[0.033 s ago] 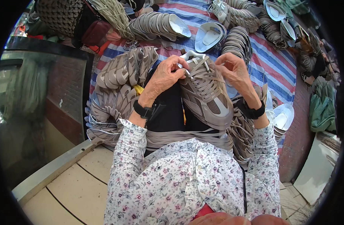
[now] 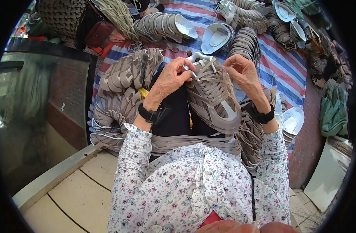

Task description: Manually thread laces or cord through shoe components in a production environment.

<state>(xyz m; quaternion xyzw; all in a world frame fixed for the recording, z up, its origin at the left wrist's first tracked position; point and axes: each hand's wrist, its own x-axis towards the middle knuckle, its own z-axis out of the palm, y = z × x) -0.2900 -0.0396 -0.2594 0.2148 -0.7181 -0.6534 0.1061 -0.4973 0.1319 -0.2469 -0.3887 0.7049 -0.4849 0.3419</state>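
Observation:
On my lap lies a taupe and brown shoe upper [image 2: 215, 91], its rounded toe toward me and a white-edged opening at the far end. Flat laces criss-cross its front. My left hand [image 2: 171, 77] is closed, thumb and finger pinching the upper's left edge near the opening. At the other edge is my right hand [image 2: 243, 73], fingers curled together close to a lace; what they hold is hidden. A bundle of loose flat laces [image 2: 185, 145] lies across my lap.
Nested stacks of similar uppers [image 2: 125, 75] surround my legs on a striped plastic sheet [image 2: 283, 66]. A single upper [image 2: 217, 38] lies beyond. At left stands a dark glass panel [image 2: 42, 105]; at right are a green bag [image 2: 333, 110] and a white board [image 2: 327, 174].
My right hand has shifted very slightly at the upper's right edge. My left hand and the upper stay in place.

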